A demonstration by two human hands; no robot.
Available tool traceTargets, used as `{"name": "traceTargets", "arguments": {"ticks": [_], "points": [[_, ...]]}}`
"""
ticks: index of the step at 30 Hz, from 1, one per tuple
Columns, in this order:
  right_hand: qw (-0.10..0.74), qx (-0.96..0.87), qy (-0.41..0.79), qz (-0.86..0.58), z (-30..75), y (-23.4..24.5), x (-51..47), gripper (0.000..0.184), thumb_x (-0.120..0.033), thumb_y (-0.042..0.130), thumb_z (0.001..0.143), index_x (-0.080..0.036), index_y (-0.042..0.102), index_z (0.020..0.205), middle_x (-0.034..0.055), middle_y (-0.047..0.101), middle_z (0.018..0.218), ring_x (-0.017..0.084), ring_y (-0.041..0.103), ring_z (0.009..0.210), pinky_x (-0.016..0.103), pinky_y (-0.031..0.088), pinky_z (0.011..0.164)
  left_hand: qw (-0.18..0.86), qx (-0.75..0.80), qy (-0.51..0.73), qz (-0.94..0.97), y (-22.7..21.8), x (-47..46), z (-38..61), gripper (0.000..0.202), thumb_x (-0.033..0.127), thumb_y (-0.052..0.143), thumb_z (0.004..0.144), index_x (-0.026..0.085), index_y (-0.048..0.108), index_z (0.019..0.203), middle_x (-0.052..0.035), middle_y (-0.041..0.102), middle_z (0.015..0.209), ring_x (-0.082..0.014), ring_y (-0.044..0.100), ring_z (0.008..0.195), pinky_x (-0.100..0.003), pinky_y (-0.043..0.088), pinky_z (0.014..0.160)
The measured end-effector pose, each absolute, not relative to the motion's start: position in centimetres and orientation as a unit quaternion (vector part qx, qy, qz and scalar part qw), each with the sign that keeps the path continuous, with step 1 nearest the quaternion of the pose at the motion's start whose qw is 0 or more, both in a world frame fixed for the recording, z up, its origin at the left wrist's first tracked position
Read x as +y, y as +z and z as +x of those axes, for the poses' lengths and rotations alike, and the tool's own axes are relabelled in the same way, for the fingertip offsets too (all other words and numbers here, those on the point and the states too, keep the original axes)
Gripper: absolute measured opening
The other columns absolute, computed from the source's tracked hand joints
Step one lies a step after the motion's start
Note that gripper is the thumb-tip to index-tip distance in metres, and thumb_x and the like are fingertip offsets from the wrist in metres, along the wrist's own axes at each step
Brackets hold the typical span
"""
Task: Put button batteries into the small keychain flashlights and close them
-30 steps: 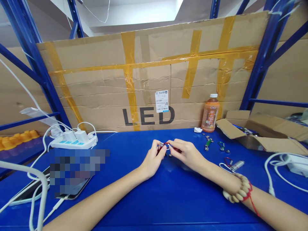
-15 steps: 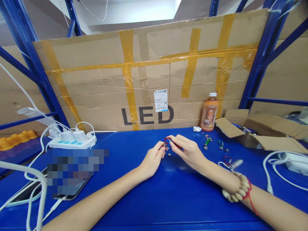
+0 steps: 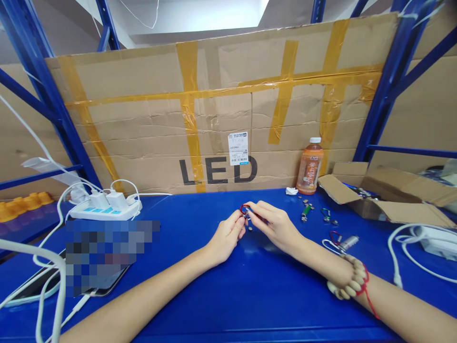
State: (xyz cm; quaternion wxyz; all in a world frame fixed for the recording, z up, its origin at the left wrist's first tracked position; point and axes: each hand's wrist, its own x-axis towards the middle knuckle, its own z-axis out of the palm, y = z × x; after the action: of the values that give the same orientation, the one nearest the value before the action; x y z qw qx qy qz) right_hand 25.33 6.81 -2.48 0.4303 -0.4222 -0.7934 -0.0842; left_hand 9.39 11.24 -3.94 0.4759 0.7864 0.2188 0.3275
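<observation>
My left hand (image 3: 227, 237) and my right hand (image 3: 274, 223) meet over the middle of the blue table (image 3: 221, 305). Together they pinch a small red clip with a metal piece (image 3: 244, 211) just above the surface. Both hands have their fingers closed on it. A tiny loose part (image 3: 250, 228) lies on the table right below them. A beaded bracelet with a red cord (image 3: 352, 283) is on my right wrist.
Green and red clips with small metal parts (image 3: 307, 210) and a silver piece (image 3: 348, 242) lie right of my hands. An orange drink bottle (image 3: 310, 167) and an open cardboard box (image 3: 385, 202) stand behind. A white power strip (image 3: 103, 209), cables and a phone lie left.
The two hands have shifted slightly while working the red clip; its red loop now shows above the fingers. The view has drifted a little.
</observation>
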Motion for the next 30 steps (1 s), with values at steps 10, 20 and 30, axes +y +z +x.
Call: {"name": "traceTargets", "arguments": {"ticks": [10,20,30], "points": [[0.361,-0.797,-0.083,-0.477,25.8,-2.2,7.0,0.036,-0.032,0.036,0.091,-0.018,0.049,0.121,0.0052,0.059,0.085,0.014,0.058,0.077,0.026,0.048,0.069,0.363,0.258,0.384,0.808,-3.3,11.3,9.3,0.027,0.036,0.028,0.091,0.018,0.048,0.085,0.0036,0.048,0.060,-0.0093,0.044,0.056,-0.021,0.036,0.058],[0.267,-0.771,-0.037,-0.577,27.5,-2.6,7.6,0.039,-0.023,0.043,0.085,-0.024,0.047,0.124,0.0021,0.060,0.096,0.011,0.059,0.068,0.025,0.047,0.061,0.144,0.423,0.318,0.836,-2.5,15.1,7.2,0.028,0.025,0.034,0.088,0.023,0.054,0.108,-0.0043,0.063,0.100,-0.0221,0.057,0.095,-0.035,0.041,0.081],[0.242,-0.760,-0.062,-0.600,27.6,-2.6,7.6,0.032,-0.019,0.045,0.081,-0.027,0.058,0.109,-0.0003,0.062,0.092,0.011,0.060,0.070,0.020,0.039,0.054,0.001,0.427,0.253,0.868,-4.0,18.4,5.4,0.031,0.007,0.038,0.083,0.018,0.057,0.105,-0.0065,0.063,0.104,-0.0231,0.052,0.095,-0.038,0.040,0.083]]}}
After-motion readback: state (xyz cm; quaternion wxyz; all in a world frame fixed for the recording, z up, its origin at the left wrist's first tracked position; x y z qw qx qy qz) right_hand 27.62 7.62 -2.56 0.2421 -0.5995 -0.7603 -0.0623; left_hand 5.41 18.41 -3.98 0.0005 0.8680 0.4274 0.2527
